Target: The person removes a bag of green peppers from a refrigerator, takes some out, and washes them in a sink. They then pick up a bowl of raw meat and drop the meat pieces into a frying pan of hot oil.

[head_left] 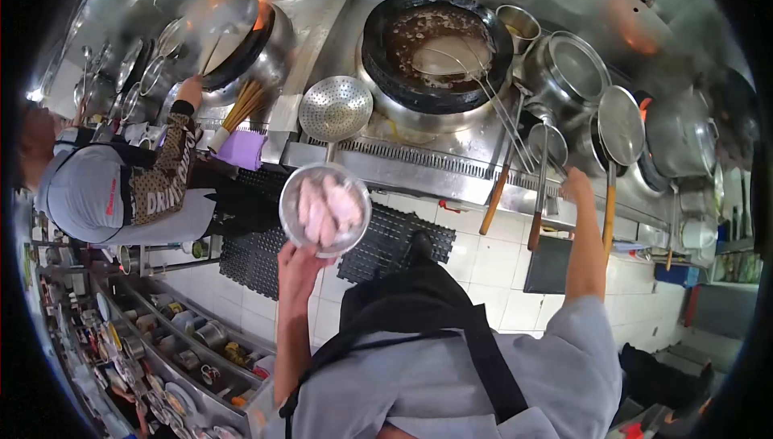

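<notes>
Your left hand (298,271) is closed on the metal bowl (364,228) of pale meat (326,209); your right hand (576,186) curls near the small strainer (548,146), hold indeterminable.

A single wide, rounded head-worn view looks steeply down from above the wearer's chest, facing the stove worktop (322,44) across the upper frame. The wearer's hands (298,274) show close at mid-frame, a co-worker (121,189) farther off at left.
</notes>
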Demonstrator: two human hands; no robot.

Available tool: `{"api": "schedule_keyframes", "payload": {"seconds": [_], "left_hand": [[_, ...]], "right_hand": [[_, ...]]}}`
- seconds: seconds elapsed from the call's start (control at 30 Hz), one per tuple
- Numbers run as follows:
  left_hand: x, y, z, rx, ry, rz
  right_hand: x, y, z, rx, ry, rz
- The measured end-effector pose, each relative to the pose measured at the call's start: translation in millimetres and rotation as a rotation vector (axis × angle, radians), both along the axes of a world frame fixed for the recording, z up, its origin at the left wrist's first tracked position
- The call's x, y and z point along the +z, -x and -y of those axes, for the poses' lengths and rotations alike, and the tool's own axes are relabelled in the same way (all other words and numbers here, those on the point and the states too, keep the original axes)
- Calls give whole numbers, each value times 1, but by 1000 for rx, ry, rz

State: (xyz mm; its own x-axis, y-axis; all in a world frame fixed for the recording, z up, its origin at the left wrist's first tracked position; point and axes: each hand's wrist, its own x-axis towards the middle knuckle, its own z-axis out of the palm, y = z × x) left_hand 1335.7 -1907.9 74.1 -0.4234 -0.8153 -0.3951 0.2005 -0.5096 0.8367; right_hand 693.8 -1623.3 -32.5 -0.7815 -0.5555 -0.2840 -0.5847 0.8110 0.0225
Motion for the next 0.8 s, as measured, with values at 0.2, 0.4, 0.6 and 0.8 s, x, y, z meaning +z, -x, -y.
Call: {"api": "schedule_keyframes", "payload": {"seconds": [0.2,0.4,0.6,0.8], "left_hand": [[-9,108,51,2,-10,-28],[-17,159,95,-53,67,-73],[-10,192,126,-79,168,-37],[-9,203,161,-80,235,-88]], "right_hand": [[102,-65,-41,-131,-57,28],[217,-122,-42,-35,338,-45],[264,-206,112,131,491,283],[215,-222,222,337,495,267]]}}
